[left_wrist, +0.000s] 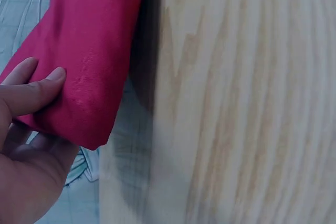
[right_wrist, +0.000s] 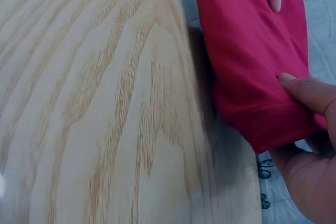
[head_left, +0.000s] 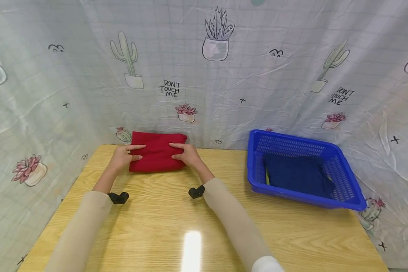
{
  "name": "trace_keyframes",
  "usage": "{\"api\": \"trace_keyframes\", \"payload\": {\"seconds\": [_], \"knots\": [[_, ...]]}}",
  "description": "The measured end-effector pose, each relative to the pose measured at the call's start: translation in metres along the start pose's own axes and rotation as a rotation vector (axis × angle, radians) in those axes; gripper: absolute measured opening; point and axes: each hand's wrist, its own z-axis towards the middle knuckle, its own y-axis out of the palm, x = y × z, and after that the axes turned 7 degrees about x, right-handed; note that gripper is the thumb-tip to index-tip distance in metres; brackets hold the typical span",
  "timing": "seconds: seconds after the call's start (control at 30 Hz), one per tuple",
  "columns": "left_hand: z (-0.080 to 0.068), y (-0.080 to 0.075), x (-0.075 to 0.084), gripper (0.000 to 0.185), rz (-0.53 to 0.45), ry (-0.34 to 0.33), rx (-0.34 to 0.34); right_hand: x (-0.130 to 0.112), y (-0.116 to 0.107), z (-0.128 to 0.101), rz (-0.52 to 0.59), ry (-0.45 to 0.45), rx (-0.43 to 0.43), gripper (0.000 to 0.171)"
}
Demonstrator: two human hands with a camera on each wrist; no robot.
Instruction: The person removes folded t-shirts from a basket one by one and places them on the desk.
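Head view: both the left hand [head_left: 125, 157] and right hand [head_left: 187, 153] pinch a folded red cloth [head_left: 156, 151] at the wooden table's [head_left: 163, 223] far edge, against a cactus-print curtain [head_left: 204, 75], a blue basket [head_left: 304, 196] nearby.

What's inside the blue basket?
Inside the blue basket lies a dark navy cloth covering most of the bottom. A sliver of something yellow-green peeks out at its left edge; whatever else lies beneath the cloth is hidden.
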Motion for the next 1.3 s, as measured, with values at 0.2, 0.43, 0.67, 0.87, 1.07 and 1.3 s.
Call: {"api": "trace_keyframes", "payload": {"seconds": [0.2, 0.43, 0.67, 0.87, 1.07, 1.3], "knots": [[0.013, -0.001, -0.01, 0.052, 0.071, -0.032, -0.062, -0.001, 0.015, 0.005, -0.09, 0.087, -0.006, 0.05], [0.019, 0.004, -0.012, 0.057, 0.045, -0.096, -0.098, -0.001, 0.026, 0.002, -0.149, 0.113, 0.042, 0.048], [0.022, 0.001, -0.007, 0.058, 0.077, -0.138, -0.122, -0.003, 0.03, 0.003, -0.135, 0.123, 0.034, 0.05], [0.022, 0.007, -0.012, 0.059, 0.03, -0.182, -0.151, 0.0, 0.029, 0.0, -0.131, 0.171, 0.039, 0.048], [0.018, 0.006, -0.014, 0.06, -0.037, -0.208, -0.128, 0.0, 0.028, -0.002, -0.083, 0.169, 0.039, 0.047], [0.007, 0.007, -0.012, 0.056, -0.026, -0.207, -0.065, 0.001, 0.024, -0.006, -0.12, 0.132, 0.012, 0.043]]}}
